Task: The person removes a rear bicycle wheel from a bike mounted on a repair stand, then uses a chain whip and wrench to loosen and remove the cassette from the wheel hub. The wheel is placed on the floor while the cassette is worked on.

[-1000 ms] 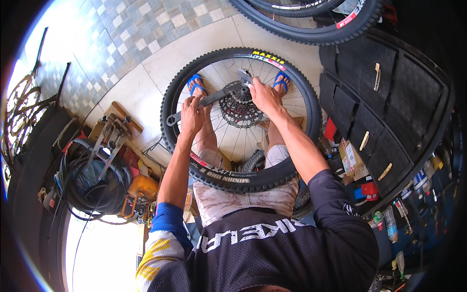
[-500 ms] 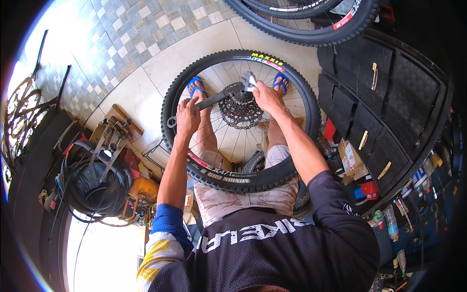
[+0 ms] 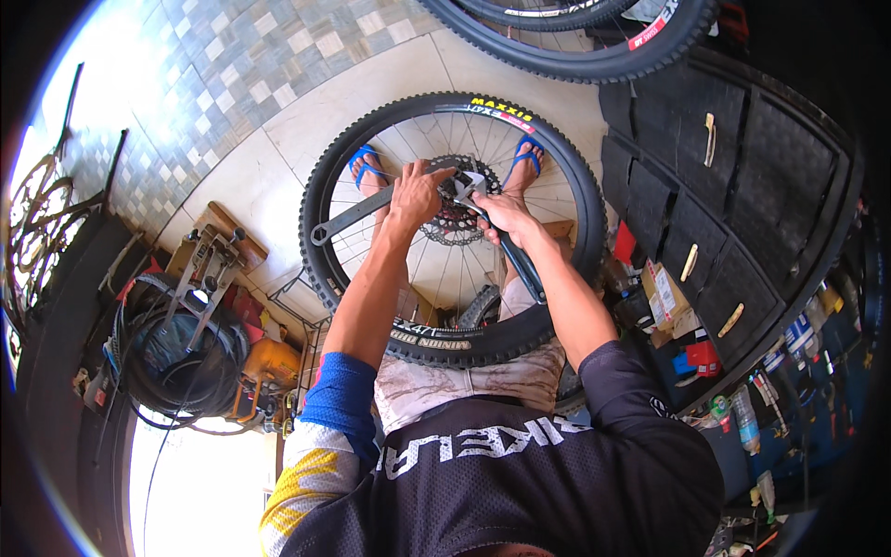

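A bicycle wheel (image 3: 436,345) with a knobbly black tyre leans against my thighs, its cassette (image 3: 452,229) facing up at me. Across the cassette lies a chain whip (image 3: 357,215), a long flat dark bar with a ring-shaped outer end. My left hand (image 3: 415,197) is closed over the bar near the hub, the index finger reaching toward the centre. In my right hand (image 3: 509,219) is an adjustable wrench (image 3: 525,269), its silver jaw at the hub and its dark handle pointing back toward me. The jaw's exact fit is partly hidden by my fingers.
More wheels (image 3: 575,67) lie at the far right edge. A black drawer cabinet (image 3: 650,195) stands to the right, with a cardboard box (image 3: 664,295) and tools near it. On the left are a metal stand (image 3: 209,265) and coiled black tyres (image 3: 176,357). Blue-strapped sandals (image 3: 527,153) are on my feet.
My left hand has slid along the bar toward the hub. My right hand has come nearer, and the wrench has swung so its handle points toward me. The bar's outer end has dipped slightly left.
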Tool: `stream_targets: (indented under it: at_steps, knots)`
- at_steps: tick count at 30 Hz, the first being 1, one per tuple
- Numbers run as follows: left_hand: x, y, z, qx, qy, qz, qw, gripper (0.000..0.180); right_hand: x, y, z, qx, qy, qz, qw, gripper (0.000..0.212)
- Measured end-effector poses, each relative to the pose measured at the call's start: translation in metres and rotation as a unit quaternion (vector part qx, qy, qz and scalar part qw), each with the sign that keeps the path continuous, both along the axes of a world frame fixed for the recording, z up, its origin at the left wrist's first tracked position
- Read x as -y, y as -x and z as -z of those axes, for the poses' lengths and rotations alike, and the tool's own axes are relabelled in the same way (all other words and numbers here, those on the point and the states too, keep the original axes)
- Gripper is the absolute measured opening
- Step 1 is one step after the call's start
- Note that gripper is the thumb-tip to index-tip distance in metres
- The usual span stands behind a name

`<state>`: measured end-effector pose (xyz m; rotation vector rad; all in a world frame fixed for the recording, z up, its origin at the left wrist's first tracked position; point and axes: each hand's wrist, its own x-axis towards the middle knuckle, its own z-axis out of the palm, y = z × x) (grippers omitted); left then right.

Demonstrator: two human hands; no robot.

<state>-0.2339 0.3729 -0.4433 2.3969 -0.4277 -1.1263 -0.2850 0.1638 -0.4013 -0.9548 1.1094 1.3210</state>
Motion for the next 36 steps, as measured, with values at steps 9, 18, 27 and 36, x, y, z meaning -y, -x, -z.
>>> stream_targets:
  at_steps: [9,18,27,36]
  knots:
    - [0.0,0.0,-0.001,-0.027,0.013,-0.013,0.999,0.064,-0.009,0.002,0.003,-0.007,0.02,0.013,1.0,0.043]
    - [0.003,-0.003,-0.005,-0.03,0.007,-0.013,0.999,0.065,-0.007,0.006,0.01,-0.005,0.009,0.019,1.0,0.044]
    - [0.004,-0.002,-0.004,-0.039,-0.003,-0.007,0.999,0.064,-0.03,0.0,0.028,0.03,0.066,-0.008,0.997,0.056]
    - [-0.119,0.041,-0.014,0.059,-0.221,0.018,0.973,0.062,-0.015,-0.012,0.02,0.0,0.026,-0.022,0.999,0.054]
